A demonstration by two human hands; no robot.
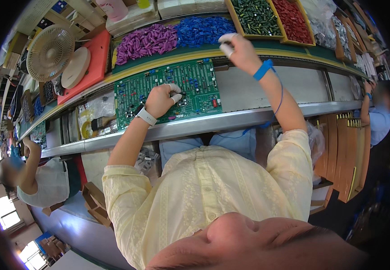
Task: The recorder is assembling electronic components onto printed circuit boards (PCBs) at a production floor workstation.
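A green circuit board (132, 100) with many small components lies in front of me on the metal-edged bench. My left hand (161, 100) rests over its middle, white finger covers on its closed fingers. Whatever they pinch is hidden. Beyond the board's far right corner, my right hand (245, 55) is raised beside a pile of blue components (201, 31). Its covered fingertips are bent close together; anything between them is too small to make out. Purple components (145, 42) are heaped left of the blue ones. A blue wrist strap (263, 70) with a cord circles my right wrist.
Yellow-edged trays hold green components (254, 17) and red components (292, 20) at the back right. A fan (51, 51) stands back left near a red board (97, 67). A brush (102, 123) lies left of the circuit board. Two people sit along the bench, one each side.
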